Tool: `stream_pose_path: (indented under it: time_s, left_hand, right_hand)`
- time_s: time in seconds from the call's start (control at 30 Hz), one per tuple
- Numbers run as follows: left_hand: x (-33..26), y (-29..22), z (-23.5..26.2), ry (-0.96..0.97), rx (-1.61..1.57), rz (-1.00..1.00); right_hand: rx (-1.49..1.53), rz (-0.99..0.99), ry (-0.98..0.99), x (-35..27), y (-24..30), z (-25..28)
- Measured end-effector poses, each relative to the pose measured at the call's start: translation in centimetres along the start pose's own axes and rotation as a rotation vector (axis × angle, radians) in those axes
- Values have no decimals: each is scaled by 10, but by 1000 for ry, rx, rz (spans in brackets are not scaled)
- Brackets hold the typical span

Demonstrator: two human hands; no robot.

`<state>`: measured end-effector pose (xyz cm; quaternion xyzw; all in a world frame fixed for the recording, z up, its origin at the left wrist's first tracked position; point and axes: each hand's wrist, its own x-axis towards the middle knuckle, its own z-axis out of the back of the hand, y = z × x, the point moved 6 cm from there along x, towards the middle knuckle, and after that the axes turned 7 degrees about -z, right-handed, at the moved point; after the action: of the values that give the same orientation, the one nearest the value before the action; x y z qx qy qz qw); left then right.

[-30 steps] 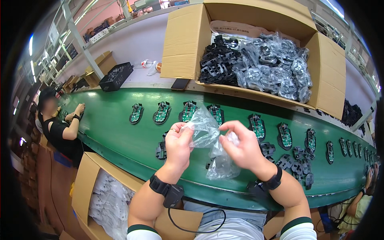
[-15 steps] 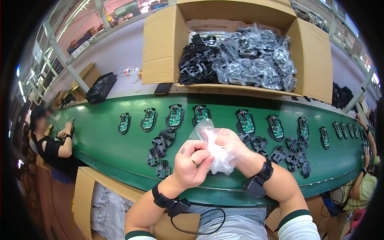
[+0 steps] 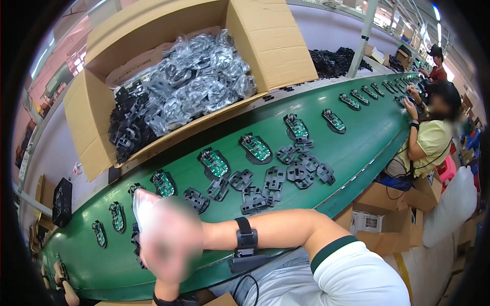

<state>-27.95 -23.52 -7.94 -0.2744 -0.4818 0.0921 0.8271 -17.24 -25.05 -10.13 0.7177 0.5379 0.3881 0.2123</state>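
Observation:
A clear plastic bag [image 3: 144,204] shows at the upper left of my two hands, which are close together over the near side of the green belt. My right hand [image 3: 186,232] comes in from the right and my left hand [image 3: 164,270] from below. A blurred patch covers both, so their fingers and whatever lies between them cannot be made out. Just beyond them is a black shell with a green circuit board [image 3: 164,183]. To their right lie loose dark grey plastic parts [image 3: 252,200], some touching each other.
An open cardboard box [image 3: 286,43] of bagged and loose dark parts stands behind the green belt [image 3: 352,153]. More shells with circuit boards [image 3: 214,163] line the belt. A person in yellow [image 3: 431,137] works at far right, near open cartons [image 3: 380,232]. A black bin [image 3: 62,201] is at left.
The view has swung to the right, so the box, belt and boards appear farther left. My hands remain together with the bag, which they were pinching half a second ago.

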Motion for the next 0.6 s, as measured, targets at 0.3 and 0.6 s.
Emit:
stream_pose_path:
  time_s: [0.3,0.6]
  left_hand:
    - [-2,-14,-32,96,-54,-196]
    - [-4,-4,-10,145,-211,-125]
  right_hand:
    - [-197,50,-303,-12,18,43]
    - [-617,-75,252,-15,39,22]
